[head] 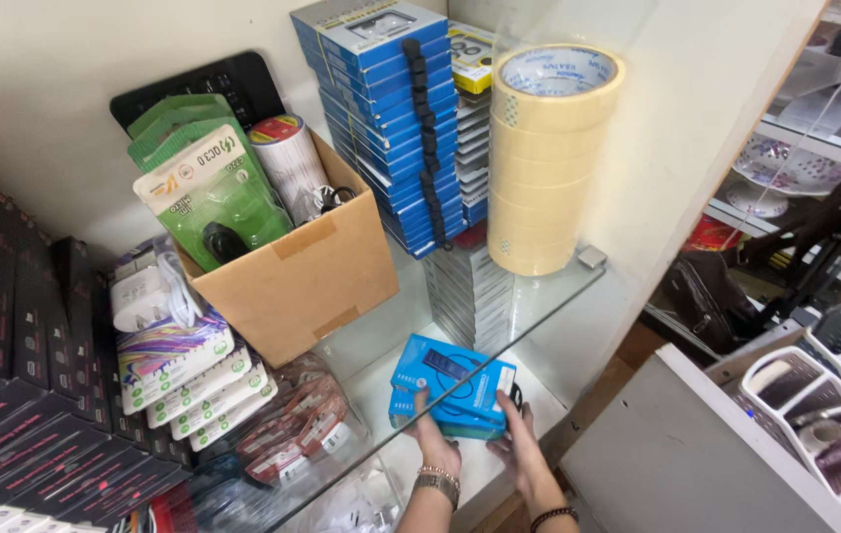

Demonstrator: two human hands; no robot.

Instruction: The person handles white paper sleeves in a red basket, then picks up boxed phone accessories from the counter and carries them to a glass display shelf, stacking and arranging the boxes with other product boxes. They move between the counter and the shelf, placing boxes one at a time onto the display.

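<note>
The small stack of blue retail boxes [453,385] lies flat on the lower white shelf [539,395], beneath the glass shelf [559,286], with its long axis running left to right and tilted slightly away from the viewer. The left hand [435,444] reaches up from below, its fingers [422,407] closed against the near left edge of the stack. The right hand [519,444] meets the near right corner, its fingers [523,407] curled around that end. Both hands grip the stack from its near side, so the stack lies directly ahead of and above the fingertips; neither hand is clearly nearer. On the glass shelf above stand a cardboard box [292,266] of packaged accessories, a tall pile of blue boxes [381,118], and a column of tape rolls [544,158].
</note>
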